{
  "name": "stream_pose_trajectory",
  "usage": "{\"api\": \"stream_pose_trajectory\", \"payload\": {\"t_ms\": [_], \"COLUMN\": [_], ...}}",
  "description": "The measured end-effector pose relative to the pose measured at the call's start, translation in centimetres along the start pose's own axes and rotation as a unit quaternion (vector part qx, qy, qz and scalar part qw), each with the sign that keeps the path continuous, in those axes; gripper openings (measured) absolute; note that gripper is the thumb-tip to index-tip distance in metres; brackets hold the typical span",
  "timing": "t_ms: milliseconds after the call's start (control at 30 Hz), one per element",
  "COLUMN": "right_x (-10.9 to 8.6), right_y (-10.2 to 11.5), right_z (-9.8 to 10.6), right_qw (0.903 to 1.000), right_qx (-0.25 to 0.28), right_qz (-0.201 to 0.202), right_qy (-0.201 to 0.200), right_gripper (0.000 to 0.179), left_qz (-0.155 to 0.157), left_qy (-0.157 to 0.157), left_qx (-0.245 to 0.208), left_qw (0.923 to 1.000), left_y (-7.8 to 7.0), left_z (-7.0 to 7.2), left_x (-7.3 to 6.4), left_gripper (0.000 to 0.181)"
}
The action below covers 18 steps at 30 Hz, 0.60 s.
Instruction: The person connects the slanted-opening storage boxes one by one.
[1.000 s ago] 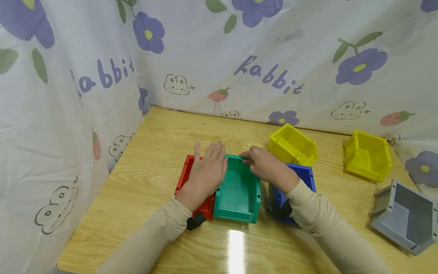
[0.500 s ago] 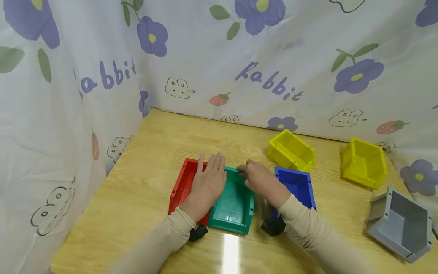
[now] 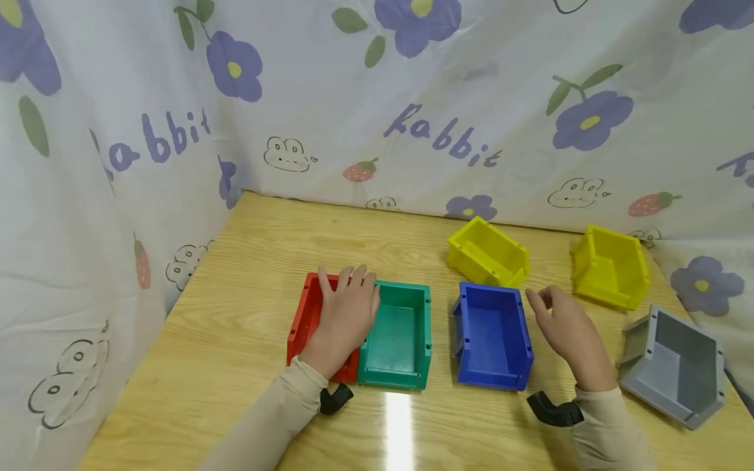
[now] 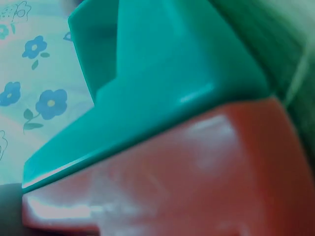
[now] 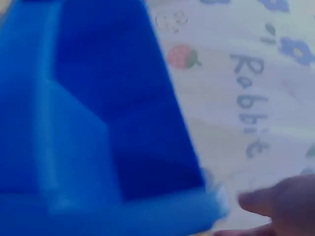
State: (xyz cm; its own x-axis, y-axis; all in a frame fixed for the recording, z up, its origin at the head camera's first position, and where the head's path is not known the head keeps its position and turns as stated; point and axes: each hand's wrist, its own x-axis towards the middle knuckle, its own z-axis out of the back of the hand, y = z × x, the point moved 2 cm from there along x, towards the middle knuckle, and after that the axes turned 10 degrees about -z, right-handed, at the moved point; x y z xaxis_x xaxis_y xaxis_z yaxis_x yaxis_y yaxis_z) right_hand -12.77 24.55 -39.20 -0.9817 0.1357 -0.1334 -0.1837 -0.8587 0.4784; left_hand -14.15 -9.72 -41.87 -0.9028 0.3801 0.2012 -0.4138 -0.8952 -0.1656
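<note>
Red (image 3: 304, 320) and green (image 3: 396, 340) plastic storage bins stand side by side on the wooden table, their walls meeting in the left wrist view. My left hand (image 3: 343, 315) lies over where they join, fingers spread and slightly bent toward the far rims; it covers part of the red bin. A blue bin (image 3: 495, 343) stands to the right of the green one, a strip of table between them. My right hand (image 3: 570, 333) is just right of the blue bin, holding nothing, its fingers loosely bent near the bin's far right corner.
Two yellow bins, one behind the blue bin (image 3: 487, 252) and one farther right (image 3: 611, 269), stand toward the back. A grey bin (image 3: 671, 369) is at the right edge. A printed curtain (image 3: 353, 98) hangs behind the table (image 3: 235, 314).
My right hand has left the green bin's far rim and moved right, past the blue bin. My left hand stays over the red and green bins, its fingers now more bent.
</note>
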Motion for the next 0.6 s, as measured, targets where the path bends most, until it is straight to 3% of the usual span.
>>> {"api": "stream_pose_trajectory", "payload": {"t_ms": [100,167,367,500,600], "right_x": [0.4,0.5,-0.3,-0.3,-0.1], "right_y": [-1.6,-2.0,-2.7,-2.8,-2.6], "right_z": [-1.3,-2.0,-3.0,-3.4,-3.3], "right_qw": [0.9925,0.9842,0.9576,0.9376,0.9259], "right_qx": [0.058,0.104,0.207,0.272,0.31], "right_qz": [-0.021,-0.028,-0.051,-0.007,0.027], "right_qy": [0.106,0.14,0.194,0.217,0.214], "right_gripper": [0.061,0.062,0.05,0.047,0.057], "left_qz": [0.0,0.0,0.004,0.007,0.011], "left_qy": [-0.007,-0.003,0.001,-0.01,-0.017], "left_qx": [-0.001,-0.009,-0.022,-0.019,-0.018], "left_qw": [1.0,1.0,0.9997,0.9997,0.9996], "left_y": [0.1,0.1,-0.1,-0.1,-0.1], "left_z": [0.1,0.2,-0.1,-0.2,-0.1], "left_x": [0.2,0.2,0.2,0.3,0.3], "left_gripper": [0.039,0.039,0.04,0.038,0.037]}}
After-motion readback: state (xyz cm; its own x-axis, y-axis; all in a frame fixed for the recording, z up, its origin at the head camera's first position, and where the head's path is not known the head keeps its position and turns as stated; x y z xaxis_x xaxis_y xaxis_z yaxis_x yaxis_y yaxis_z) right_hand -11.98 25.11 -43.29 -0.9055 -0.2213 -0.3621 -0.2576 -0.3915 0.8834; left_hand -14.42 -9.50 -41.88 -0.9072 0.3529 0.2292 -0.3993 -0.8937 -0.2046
